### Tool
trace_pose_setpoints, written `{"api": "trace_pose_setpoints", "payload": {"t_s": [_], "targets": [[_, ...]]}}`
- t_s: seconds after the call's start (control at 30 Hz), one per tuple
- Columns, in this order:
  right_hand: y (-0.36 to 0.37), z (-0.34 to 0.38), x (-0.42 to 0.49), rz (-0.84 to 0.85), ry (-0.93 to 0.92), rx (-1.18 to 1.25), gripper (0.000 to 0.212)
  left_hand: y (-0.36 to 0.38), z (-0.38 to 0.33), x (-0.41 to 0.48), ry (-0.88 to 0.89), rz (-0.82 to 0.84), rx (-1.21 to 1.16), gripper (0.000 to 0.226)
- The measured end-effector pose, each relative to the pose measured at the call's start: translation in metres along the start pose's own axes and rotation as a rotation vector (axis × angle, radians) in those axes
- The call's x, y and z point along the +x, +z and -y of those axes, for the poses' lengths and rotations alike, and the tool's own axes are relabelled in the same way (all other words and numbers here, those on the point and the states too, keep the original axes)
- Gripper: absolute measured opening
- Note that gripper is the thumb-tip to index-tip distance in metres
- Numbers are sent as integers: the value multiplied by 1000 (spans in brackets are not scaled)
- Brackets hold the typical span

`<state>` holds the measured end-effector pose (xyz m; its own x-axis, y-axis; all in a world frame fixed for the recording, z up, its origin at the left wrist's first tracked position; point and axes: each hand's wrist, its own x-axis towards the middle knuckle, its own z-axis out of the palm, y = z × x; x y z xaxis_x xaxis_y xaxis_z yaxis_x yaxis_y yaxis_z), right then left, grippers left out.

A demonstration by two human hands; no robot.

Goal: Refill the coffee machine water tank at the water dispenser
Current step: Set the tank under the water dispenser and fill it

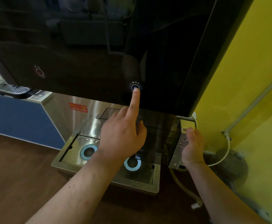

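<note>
The dark, see-through water tank [158,131] stands in the water dispenser's bay, under the glossy black front panel [99,54]. My right hand [192,146] grips the tank's grey right end, thumb on top. My left hand [122,135] is in front of the tank with the index finger stretched up; its tip touches the lit round blue button [136,86] on the panel, the other fingers curled. A dim red button [39,71] sits further left on the panel.
A steel drip tray [106,180] with two blue-ringed drains juts out below the bay. A yellow wall [253,78] with a pipe and white cable lies close on the right. A blue cabinet [19,120] with a black grille stands left; wooden floor below.
</note>
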<state>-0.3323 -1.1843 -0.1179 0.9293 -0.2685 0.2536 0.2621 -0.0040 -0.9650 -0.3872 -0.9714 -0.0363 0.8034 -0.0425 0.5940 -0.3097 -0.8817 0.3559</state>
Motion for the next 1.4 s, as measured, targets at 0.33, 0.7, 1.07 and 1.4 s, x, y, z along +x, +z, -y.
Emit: {"api": "trace_pose_setpoints", "payload": {"t_s": [0.33,0.7,1.07,1.4], "targets": [[2,5,-2,-5,-18,23,23,6,16,3,-36,2,-96,87],[2,0,2,-31,-78,-41,28,31,73,-28,-984,-100,-810,52],[5,0,10,-14,-89,-58,27,39,84,-6,-989,7,-964,32],[6,-3,13,-10,-102,-59,29,41,86,-5,-1003,-19,-951,46]]}}
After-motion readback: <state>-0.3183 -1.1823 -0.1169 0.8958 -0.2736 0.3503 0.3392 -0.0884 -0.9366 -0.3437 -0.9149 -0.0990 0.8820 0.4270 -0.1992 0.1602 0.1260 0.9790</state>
